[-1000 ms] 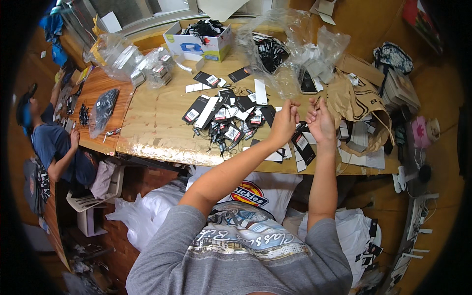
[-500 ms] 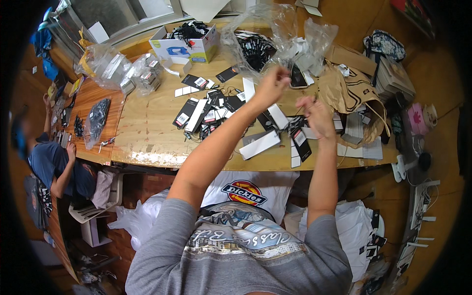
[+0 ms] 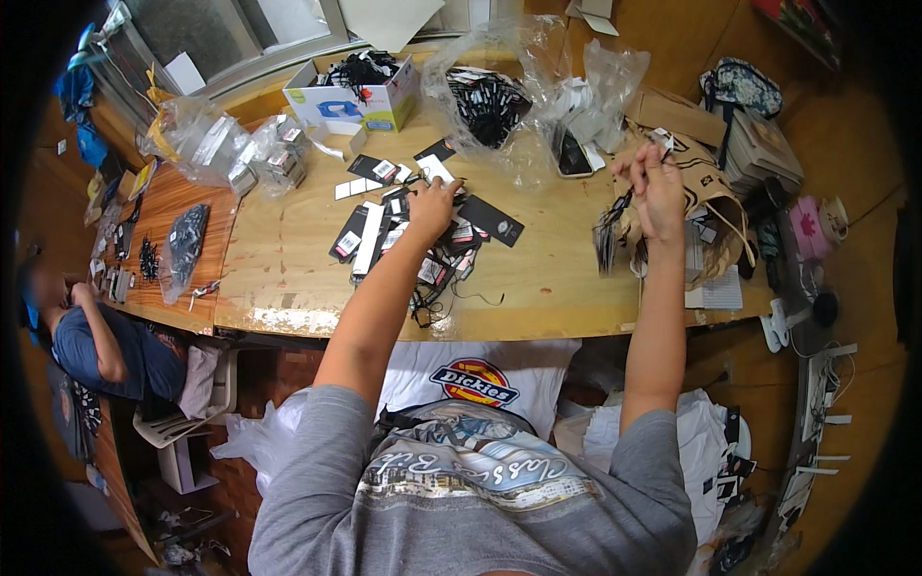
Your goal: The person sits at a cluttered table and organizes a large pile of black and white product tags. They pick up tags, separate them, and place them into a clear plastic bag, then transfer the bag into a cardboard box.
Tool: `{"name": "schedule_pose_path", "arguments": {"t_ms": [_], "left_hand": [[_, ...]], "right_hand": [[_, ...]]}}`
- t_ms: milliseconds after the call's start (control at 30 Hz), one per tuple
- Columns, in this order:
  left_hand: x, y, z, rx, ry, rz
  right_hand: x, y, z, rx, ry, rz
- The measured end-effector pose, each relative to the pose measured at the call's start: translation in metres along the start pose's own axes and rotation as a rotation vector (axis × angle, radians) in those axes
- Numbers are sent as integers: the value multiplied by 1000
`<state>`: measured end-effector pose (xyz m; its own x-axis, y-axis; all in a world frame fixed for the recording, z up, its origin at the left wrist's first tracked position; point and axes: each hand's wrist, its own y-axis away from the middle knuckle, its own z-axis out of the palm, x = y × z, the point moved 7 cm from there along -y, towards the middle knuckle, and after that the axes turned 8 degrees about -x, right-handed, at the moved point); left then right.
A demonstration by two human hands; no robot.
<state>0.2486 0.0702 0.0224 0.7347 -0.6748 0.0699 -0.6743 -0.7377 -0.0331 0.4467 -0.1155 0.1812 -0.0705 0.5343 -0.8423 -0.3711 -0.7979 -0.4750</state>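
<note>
A loose pile of black and white hang tags (image 3: 370,230) with thin black cords lies on the middle of the table. My left hand (image 3: 434,209) reaches into its far right side, fingers bent and closed around a tag's cord or edge, beside a white tag (image 3: 437,170). One black tag (image 3: 492,220) lies to the right of that hand. My right hand (image 3: 660,197) is raised at the brown paper bag (image 3: 715,187), fingers pinched. From it hangs a bunch of hang tags (image 3: 607,240), blurred, in front of the bag's left side.
Behind the pile stand a white box (image 3: 384,104) of black corded tags and a clear plastic bag (image 3: 528,58) around more of them. A phone (image 3: 574,156) lies near the paper bag. Bagged small boxes (image 3: 279,158) sit at left. A co-worker (image 3: 106,346) sits far left.
My right hand has moved right to the paper bag, taking the tags from the table's front middle. My left hand has come down and left onto the pile.
</note>
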Motion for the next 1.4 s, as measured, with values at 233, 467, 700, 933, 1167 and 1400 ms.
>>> {"name": "schedule_pose_path", "arguments": {"t_ms": [233, 467, 700, 933, 1167, 1400], "left_hand": [[-33, -2, -47, 157, 161, 143], [-49, -6, -125, 176, 359, 132], [0, 10, -158, -67, 726, 331], [10, 23, -141, -264, 897, 364], [-18, 13, -42, -287, 675, 246], [12, 62, -53, 112, 240, 559]], "right_hand": [[69, 23, -17, 133, 334, 312], [101, 22, 21, 15, 466, 294], [105, 2, 80, -97, 572, 63], [87, 6, 53, -243, 389, 531], [121, 7, -2, -254, 977, 546], [58, 25, 7, -94, 966, 378]]}}
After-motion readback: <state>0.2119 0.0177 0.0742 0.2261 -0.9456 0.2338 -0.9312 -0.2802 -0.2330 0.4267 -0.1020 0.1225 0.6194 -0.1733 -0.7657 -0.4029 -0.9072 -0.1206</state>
